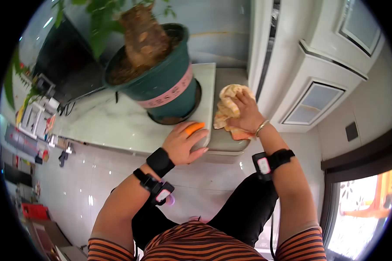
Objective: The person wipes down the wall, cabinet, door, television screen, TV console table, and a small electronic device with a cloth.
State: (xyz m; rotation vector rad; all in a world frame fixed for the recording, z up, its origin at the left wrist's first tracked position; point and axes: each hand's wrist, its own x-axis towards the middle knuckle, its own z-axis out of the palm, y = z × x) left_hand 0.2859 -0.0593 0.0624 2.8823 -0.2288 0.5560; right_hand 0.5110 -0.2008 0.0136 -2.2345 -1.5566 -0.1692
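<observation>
My right hand (246, 116) presses a crumpled yellow and white cloth (227, 108) with an orange edge against the lower grey ledge, its fingers bent into the fabric. My left hand (183, 142) rests at the front corner of the marble top (117, 124), thumb apart from the other fingers. A bright orange piece (194, 128) shows over its fingers; what it is, I cannot make out. Just beyond this hand a large green pot (172, 89) with a pink band stands on a dark saucer and holds a thick-trunked plant (144, 39).
A black screen (67, 65) stands behind the pot at the left. White cabinet doors (313, 91) rise beside the ledge on the right. The tiled floor (91, 182) lies below, with a red box (35, 211) at the far left.
</observation>
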